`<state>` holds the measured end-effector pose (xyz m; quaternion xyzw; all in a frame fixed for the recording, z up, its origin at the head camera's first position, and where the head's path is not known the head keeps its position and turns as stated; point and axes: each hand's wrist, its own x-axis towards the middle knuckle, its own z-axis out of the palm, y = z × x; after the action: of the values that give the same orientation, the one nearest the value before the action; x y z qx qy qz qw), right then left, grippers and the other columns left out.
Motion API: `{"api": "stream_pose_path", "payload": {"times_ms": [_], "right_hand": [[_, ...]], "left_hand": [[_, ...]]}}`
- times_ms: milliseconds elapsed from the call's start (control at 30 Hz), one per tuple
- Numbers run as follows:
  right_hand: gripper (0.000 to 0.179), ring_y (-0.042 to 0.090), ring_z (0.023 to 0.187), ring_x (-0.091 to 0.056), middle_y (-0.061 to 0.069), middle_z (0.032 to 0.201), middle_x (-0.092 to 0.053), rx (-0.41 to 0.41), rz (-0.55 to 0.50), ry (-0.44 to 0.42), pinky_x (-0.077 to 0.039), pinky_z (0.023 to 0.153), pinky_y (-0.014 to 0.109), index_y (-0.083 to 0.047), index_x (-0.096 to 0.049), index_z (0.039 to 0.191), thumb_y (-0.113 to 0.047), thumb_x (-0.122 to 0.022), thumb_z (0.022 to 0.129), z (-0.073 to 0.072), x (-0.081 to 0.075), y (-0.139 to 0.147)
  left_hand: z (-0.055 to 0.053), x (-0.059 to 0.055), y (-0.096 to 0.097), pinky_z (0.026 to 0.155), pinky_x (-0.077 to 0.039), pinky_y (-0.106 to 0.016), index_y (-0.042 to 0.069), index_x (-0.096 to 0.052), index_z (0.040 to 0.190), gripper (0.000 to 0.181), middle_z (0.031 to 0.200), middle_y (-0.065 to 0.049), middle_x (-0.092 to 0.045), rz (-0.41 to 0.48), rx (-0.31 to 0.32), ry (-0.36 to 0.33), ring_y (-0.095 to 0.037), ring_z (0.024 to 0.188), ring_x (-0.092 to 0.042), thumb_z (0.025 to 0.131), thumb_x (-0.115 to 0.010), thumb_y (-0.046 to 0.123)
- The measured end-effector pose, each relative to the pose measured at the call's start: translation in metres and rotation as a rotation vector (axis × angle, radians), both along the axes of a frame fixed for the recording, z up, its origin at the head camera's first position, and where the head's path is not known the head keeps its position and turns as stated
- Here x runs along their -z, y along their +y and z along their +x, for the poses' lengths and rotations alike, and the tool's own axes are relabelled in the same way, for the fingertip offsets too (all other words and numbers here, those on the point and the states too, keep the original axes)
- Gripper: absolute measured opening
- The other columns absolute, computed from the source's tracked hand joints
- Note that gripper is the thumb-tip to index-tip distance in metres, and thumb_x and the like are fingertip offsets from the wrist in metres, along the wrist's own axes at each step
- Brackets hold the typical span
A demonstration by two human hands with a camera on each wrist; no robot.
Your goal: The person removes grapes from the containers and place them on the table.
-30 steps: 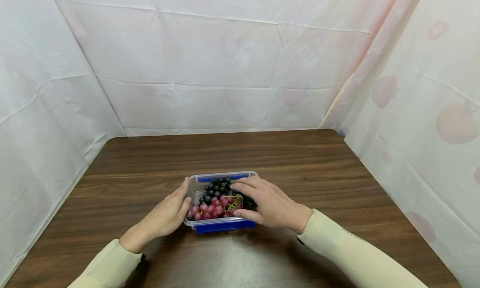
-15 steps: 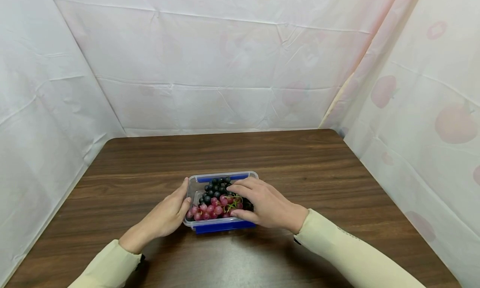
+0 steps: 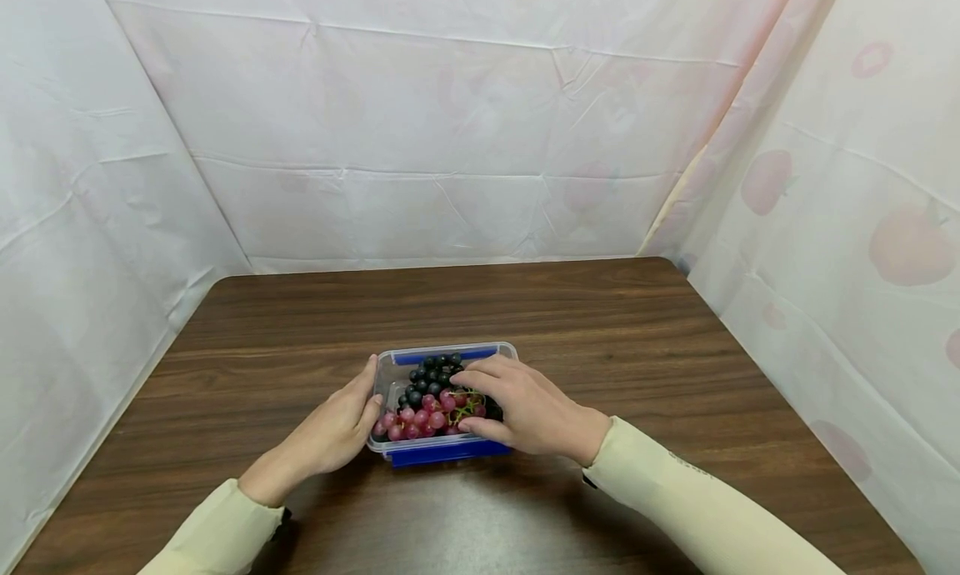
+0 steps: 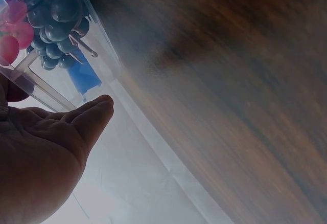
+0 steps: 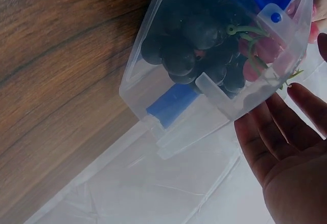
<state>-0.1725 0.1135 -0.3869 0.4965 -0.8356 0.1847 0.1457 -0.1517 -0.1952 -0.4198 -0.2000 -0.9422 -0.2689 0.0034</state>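
A clear plastic food container with blue clips sits at the table's front middle. Inside lie a bunch of black grapes toward the back and a bunch of red grapes with green stems along the front. My left hand rests against the container's left wall, fingers fairly straight. Over the right side reaches my right hand, its fingers loosely bent above the grapes; whether they touch them I cannot tell. In the right wrist view the right hand is at the rim beside the red grapes, with nothing plainly gripped.
The dark wood table extends around the container. Pale hanging sheets enclose the back and both sides, with faded fruit prints on the right one.
My right hand has shifted slightly left over the grapes. The left hand and the container stay where they were.
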Motion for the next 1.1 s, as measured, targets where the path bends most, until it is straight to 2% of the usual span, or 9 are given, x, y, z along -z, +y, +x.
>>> {"api": "stream_pose_path", "payload": {"times_ms": [400,667,1100], "right_hand": [[0.05,0.016,0.121,-0.06,0.001,0.131,-0.065,0.004,0.017,-0.012,-0.05,0.105,0.036,-0.01,-0.064,0.137,-0.038,-0.073,0.097,0.001,-0.003,-0.005],[0.048,0.015,0.119,-0.06,0.0,0.128,-0.065,-0.012,-0.002,-0.005,-0.051,0.102,0.034,-0.009,-0.065,0.134,-0.035,-0.075,0.095,0.001,-0.001,-0.008],[0.047,0.013,0.117,-0.06,-0.003,0.125,-0.065,-0.015,0.015,0.0,-0.051,0.102,0.032,-0.011,-0.066,0.133,-0.038,-0.074,0.096,0.002,-0.002,-0.014]], "left_hand": [[0.0,-0.001,-0.001,0.117,-0.031,-0.058,-0.009,-0.014,0.16,0.064,0.164,-0.026,-0.025,-0.013,-0.004,-0.005,-0.039,0.147,-0.034,0.11,-0.045,0.017],[-0.001,0.001,0.0,0.117,-0.032,-0.059,-0.013,-0.018,0.158,0.063,0.162,-0.03,-0.026,-0.009,0.008,0.033,-0.042,0.146,-0.035,0.108,-0.047,0.013],[0.0,0.0,0.0,0.117,-0.032,-0.058,-0.01,-0.016,0.159,0.064,0.163,-0.027,-0.026,-0.022,-0.001,0.011,-0.04,0.146,-0.035,0.109,-0.046,0.016]]}}
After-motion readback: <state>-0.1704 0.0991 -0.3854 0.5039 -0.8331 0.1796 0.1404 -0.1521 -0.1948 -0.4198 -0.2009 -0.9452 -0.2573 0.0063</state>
